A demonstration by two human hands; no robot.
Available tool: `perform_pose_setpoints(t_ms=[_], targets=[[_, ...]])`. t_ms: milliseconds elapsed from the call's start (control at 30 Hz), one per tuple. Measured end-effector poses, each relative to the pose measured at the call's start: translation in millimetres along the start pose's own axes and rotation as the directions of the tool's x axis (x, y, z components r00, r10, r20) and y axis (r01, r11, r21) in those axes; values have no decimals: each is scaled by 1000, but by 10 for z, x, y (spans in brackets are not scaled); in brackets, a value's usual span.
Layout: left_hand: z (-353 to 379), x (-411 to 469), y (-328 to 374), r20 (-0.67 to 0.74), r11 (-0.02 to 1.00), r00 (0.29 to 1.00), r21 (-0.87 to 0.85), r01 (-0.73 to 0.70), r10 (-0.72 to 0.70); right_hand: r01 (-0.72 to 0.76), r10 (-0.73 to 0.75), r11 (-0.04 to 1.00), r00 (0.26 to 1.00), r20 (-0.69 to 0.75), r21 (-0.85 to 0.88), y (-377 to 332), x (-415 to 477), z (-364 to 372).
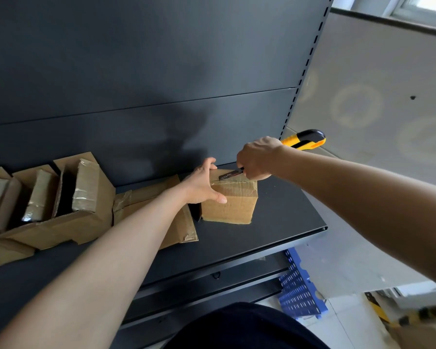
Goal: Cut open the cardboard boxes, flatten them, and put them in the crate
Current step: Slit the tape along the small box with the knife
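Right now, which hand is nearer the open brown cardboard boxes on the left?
Left. The left hand grips the small sealed cardboard box on its side toward the open boxes; the right hand holds the yellow utility knife farther right.

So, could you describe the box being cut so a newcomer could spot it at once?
On the dark shelf, cardboard lies in a row. The closed box is the rightmost piece, gripped by the left hand, the yellow knife at its top. Unlike the opened boxes leftward, it is whole and taped.
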State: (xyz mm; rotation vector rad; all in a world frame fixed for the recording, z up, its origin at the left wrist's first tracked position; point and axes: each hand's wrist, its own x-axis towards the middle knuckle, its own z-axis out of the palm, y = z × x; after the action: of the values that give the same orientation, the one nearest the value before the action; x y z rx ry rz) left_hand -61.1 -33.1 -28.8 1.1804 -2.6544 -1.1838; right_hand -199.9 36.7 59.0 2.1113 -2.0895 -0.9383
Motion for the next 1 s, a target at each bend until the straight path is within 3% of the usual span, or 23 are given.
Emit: perform_pose_setpoints(t_ms=[567,1000], targets=[[0,22,18,6,999,1000,48,15,-16,-62,63,995,998,7,-81,45,-123,114],[5,-20,-9,8,990,1000,139,-20,19,-63,64,997,998,-24,37,218,-204,420]])
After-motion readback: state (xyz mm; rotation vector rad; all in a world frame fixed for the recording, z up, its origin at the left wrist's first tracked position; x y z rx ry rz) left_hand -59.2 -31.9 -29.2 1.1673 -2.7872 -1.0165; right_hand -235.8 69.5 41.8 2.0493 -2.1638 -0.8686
